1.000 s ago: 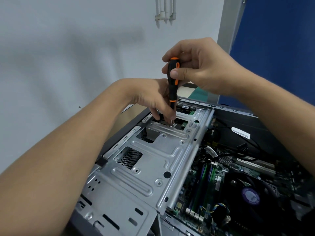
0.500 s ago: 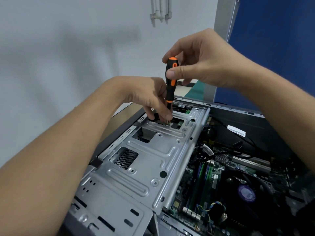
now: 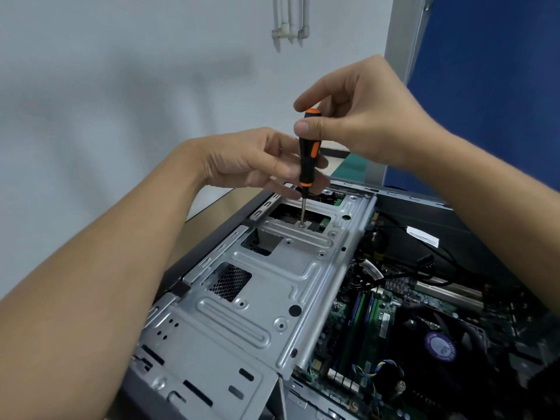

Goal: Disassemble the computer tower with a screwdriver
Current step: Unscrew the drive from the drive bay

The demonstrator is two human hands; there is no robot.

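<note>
Orange-black screwdriver (image 3: 307, 156), pinched atop by the right hand (image 3: 363, 116), stands on a screw (image 3: 301, 224) at twelve o'clock on the drive cage (image 3: 272, 283); the left hand (image 3: 242, 162) sits behind it (grip unclear). The computer tower (image 3: 200, 256) lies open; cage and motherboard (image 3: 378, 328) remain.

We take this for an office or a small repair room rather than a home; we cannot tell which of the 2. A plain pale wall (image 3: 106, 86) fills the back, with a cluster of white pipes (image 3: 291, 22) fixed to it. On the right stands a blue partition panel (image 3: 491, 86) in a grey metal frame (image 3: 400, 40), the kind that divides desks. A tan desk top (image 3: 224, 204) with a green mat (image 3: 348, 172) lies below. On it we see an opened computer tower (image 3: 242, 298), its motherboard (image 3: 363, 313) bare, and 1 screwdriver (image 3: 307, 153) at work.
</note>
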